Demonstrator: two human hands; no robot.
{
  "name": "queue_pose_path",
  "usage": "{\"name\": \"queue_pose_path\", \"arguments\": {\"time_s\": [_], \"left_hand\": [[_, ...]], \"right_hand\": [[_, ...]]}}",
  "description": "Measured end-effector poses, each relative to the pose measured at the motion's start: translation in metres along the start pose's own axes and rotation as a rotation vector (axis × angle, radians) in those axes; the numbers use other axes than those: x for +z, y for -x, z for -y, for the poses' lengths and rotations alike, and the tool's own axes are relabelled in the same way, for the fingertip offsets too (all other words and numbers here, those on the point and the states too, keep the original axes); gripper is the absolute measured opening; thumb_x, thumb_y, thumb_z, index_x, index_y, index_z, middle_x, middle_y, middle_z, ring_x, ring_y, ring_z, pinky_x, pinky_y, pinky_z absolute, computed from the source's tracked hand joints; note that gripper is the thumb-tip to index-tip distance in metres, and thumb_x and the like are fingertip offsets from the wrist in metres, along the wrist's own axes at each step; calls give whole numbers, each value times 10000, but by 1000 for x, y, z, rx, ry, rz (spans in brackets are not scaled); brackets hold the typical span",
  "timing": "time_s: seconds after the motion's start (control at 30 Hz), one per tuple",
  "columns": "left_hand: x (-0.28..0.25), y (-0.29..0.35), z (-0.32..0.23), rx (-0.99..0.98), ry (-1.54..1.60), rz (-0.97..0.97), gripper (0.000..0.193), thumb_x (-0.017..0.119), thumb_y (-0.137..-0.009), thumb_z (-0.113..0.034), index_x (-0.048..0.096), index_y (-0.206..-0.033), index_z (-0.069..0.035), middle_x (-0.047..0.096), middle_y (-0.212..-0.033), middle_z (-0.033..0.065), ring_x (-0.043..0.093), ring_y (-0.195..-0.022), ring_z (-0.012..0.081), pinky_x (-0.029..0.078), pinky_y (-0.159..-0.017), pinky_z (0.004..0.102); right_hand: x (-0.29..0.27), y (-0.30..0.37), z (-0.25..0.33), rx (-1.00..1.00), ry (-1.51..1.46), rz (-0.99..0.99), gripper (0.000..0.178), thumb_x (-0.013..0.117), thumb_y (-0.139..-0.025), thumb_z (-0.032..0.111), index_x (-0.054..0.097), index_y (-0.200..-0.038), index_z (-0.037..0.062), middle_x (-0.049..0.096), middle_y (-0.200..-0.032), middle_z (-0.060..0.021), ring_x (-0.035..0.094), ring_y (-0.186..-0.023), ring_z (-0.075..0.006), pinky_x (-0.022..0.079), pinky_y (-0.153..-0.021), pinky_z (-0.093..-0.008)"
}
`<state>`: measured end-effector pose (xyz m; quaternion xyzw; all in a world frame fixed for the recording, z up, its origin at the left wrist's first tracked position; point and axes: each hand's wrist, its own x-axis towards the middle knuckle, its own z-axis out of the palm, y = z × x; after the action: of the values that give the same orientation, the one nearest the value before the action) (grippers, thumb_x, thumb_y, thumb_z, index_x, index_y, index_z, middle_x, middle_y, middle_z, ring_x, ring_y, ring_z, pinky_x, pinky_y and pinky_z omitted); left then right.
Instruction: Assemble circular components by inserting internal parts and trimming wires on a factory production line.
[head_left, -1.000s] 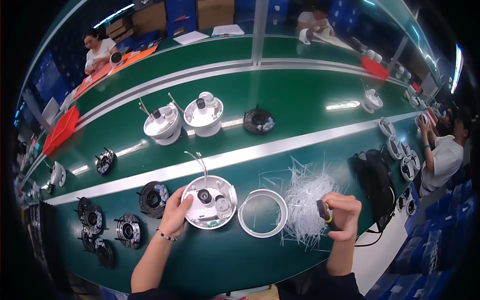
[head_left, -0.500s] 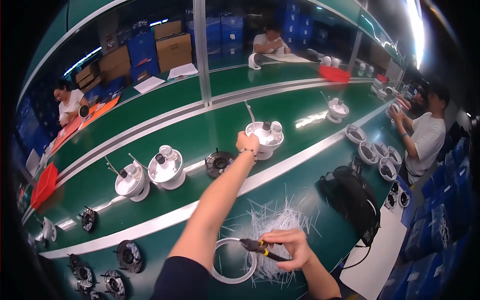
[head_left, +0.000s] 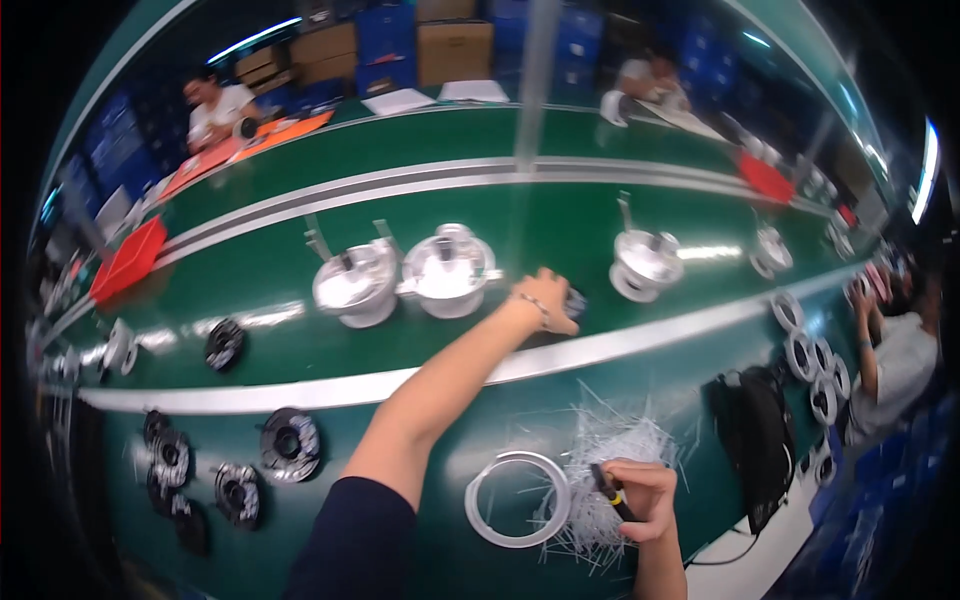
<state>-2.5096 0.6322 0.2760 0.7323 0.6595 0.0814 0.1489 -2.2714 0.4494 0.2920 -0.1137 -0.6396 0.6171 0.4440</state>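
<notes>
My left hand reaches over the green conveyor, fingers and thumb apart, on top of a black round part that it mostly hides. Whether it grips that part is not visible. Two white bowl-shaped housings, one a white housing with an upright stem, stand left of this hand; another white housing stands to its right. Over the near bench, my right hand is closed around black-and-yellow-handled pliers. Below them lies a heap of cut clear-white strips, beside a white ring.
Several black round parts lie on the near left bench. A black bag and several white rings are at the right, near a person. Red trays stand along the belt; two people sit across it.
My left hand has left the white housing and come to the black round part left of it. The view has swung, shifting the scene rightward. My right hand still holds the pliers.
</notes>
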Motion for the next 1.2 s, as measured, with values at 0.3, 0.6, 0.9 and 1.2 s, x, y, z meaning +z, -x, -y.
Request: {"name": "queue_pose_path", "arguments": {"time_s": [0.3,0.6,0.9,1.2], "left_hand": [[1,188,38,260,38,-408,258,574,-654,-101,533,-899,-34,529,-877,121,517,-811,280,437,-699,396],[38,86,36,-324,692,-376,818,636,-654,-388,250,-1178,108,381,-1155,301,423,-1053,388,362,-899,377],[54,9,-15,-405,966,-308,218,536,-641,-33,609,-846,-36,590,-915,189,557,-903,307,445,-796,344],[-96,390,96,-133,840,-693,294,529,-695,-54,557,-987,-28,604,-891,142,606,-804,244,478,-721,308]], "right_hand": [[21,20,-5,160,84,-224,685,720,-476,376,524,-928,-100,540,-781,-135,516,-651,-184,392,-570,-265],[27,7,-31,90,-66,-208,690,725,-516,359,513,-980,-105,539,-868,-167,524,-724,-217,405,-600,-288],[-23,41,-41,54,99,-82,493,664,-633,200,514,-1066,20,490,-1073,-219,500,-807,-302,408,-649,-376],[-54,35,-53,318,-75,-96,510,633,-610,139,496,-1092,44,475,-1067,-179,466,-823,-299,395,-629,-372]]}}
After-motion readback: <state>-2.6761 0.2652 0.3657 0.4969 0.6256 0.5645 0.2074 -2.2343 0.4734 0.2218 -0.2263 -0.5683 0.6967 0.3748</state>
